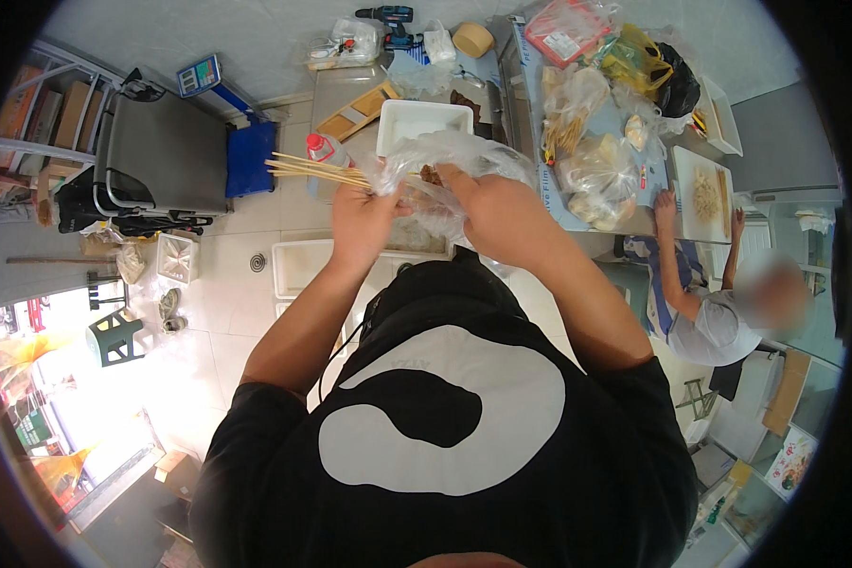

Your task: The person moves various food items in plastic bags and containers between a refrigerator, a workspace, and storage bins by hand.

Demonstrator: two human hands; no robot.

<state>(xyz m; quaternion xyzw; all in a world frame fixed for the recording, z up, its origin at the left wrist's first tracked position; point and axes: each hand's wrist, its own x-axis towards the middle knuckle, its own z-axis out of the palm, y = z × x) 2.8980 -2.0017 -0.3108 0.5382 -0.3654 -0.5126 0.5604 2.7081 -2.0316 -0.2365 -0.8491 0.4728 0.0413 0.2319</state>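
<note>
My left hand (364, 221) grips a bundle of wooden skewers (312, 170), whose bare ends stick out to the left. The other ends run into a clear plastic bag (454, 150). Brown food pieces (430, 174) show at the bag, close to the fingers of my right hand (500, 213). That hand is closed on the bag's plastic; its fingertips are partly hidden. Just beyond the bag a white plastic tray (424, 122) rests on a metal table (341, 91). A bottle with a red cap (321, 145) stands left of the tray, partly behind the skewers.
A wooden slicer (355, 113), cordless drill (396, 28) and tape roll (472, 40) lie farther back. On the right-hand table are bagged foods (600, 177). A person (710, 319) works there at a white cutting board (703, 170). A blue platform scale (250, 160) stands left.
</note>
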